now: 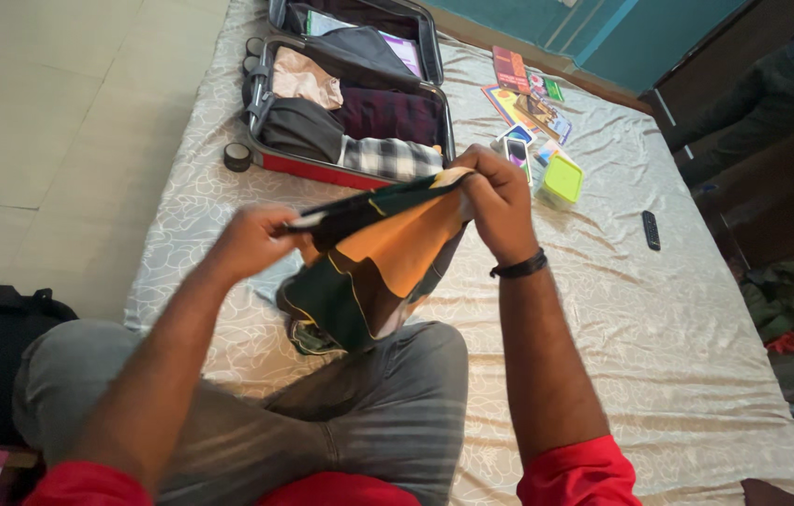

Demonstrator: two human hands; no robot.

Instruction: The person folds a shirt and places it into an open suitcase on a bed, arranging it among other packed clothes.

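- Left hand (252, 239): fingers closed on one end of the top edge of a dark green and orange garment (373, 258), held above the lap.
- Right hand (498, 201): fingers pinched shut on the other end of that edge; a black wristband (519, 267) sits on the wrist.
- The garment hangs between the two hands, its lower part bunched against the grey trouser knee (387, 394) and the patterned bedsheet (603, 309).
- Judged best practice for this fold: keep the top edge taut and level between the hands, let the cloth hang free so creases drop out, then bring the corners together before laying it flat.
- An open suitcase (350, 117), already holding folded clothes, lies on the bed just beyond the hands.
- Beside it lie a green-lidded box (561, 178), flat packets (523, 98) and a remote control (651, 230), well apart from the garment.
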